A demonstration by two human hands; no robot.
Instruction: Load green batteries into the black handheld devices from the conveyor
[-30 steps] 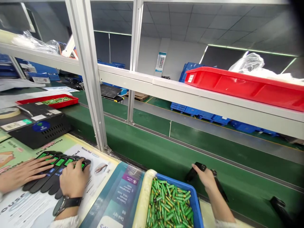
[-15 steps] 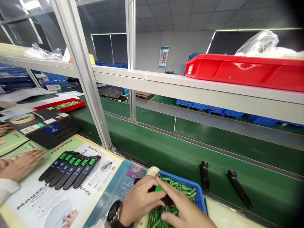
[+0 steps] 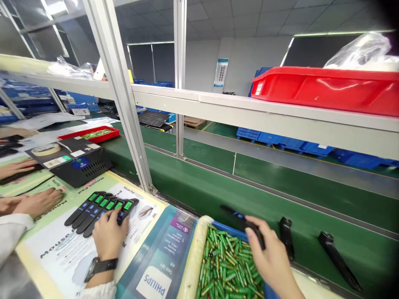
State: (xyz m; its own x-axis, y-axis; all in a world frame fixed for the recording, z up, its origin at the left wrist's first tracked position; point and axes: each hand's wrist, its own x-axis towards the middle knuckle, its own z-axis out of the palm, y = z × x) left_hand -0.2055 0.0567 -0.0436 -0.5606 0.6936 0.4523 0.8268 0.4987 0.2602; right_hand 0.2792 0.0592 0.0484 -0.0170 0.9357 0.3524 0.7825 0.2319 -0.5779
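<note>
My left hand (image 3: 109,234), with a dark watch on the wrist, has its fingers closed on the right end of a row of slim black handheld devices (image 3: 89,216) with lit green screens. The row lies fanned out on a printed mouse pad (image 3: 59,259). My right hand (image 3: 272,253) grips another black handheld device (image 3: 257,234), blurred by motion and held over the green belt's near edge. Below and beside it, a blue tray (image 3: 269,288) is full of small green batteries (image 3: 227,265).
Two black devices lie on the green conveyor belt (image 3: 199,182), one being the nearer black device (image 3: 286,236). A metal post (image 3: 124,99) rises behind the mouse pad. A red bin (image 3: 324,91) sits on the shelf. Another person's hands (image 3: 39,203) rest at the left.
My hands have parted from over the battery tray. The left has moved left to the row of devices; the right has moved right with a black device in it. The view has shifted slightly.
</note>
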